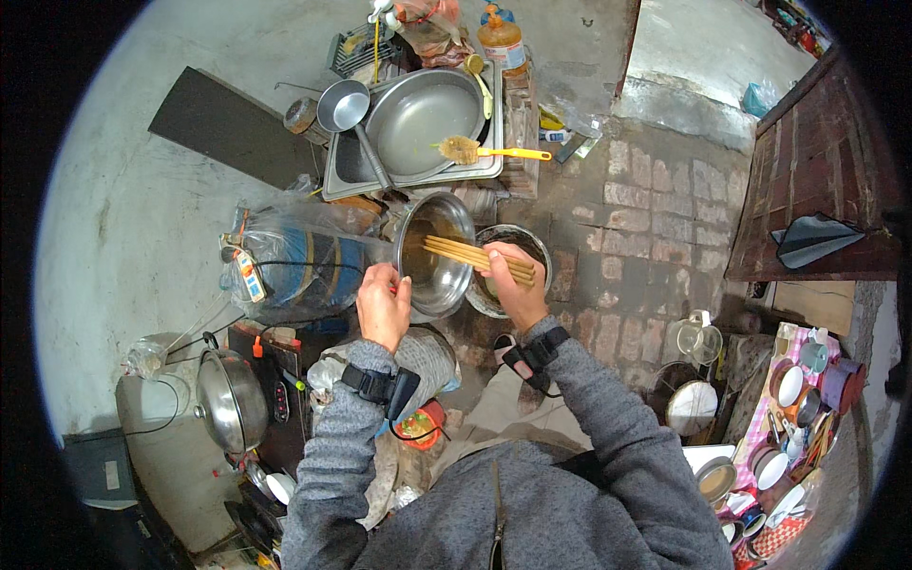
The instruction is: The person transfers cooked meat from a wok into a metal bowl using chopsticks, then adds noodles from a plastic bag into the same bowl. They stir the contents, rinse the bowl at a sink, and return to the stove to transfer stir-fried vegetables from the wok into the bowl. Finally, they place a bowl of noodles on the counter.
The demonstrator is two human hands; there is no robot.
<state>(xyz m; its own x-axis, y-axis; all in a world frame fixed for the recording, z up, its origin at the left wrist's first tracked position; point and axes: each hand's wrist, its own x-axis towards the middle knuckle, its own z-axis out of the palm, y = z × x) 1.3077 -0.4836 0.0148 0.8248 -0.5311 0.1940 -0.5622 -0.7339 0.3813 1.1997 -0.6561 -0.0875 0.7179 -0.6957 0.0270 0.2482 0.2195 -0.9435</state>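
My left hand (pixel 385 303) grips the near left rim of a metal bowl (pixel 452 285), which is tilted and holds some brownish liquid. In my right hand (pixel 511 281) is a bundle of wooden chopsticks (pixel 463 251); their far ends reach over the inside of the bowl. A bucket (pixel 543 260) stands on the floor below, partly hidden by my right hand and the bowl. Beyond the bowl, a large metal basin (pixel 420 117) with cloudy liquid rests in a steel sink (pixel 495 160). A metal ladle (pixel 345 107) and a yellow-handled brush (pixel 491 151) lie across it.
A plastic-wrapped blue container (pixel 285 263) stands at the left, with a lidded metal pan (pixel 231 399) nearer me. Bowls and cups crowd a checked cloth (pixel 755 434) at the right. A wooden door (pixel 812 178) borders the brick floor (pixel 634 214). An orange bottle (pixel 502 43) stands behind the sink.
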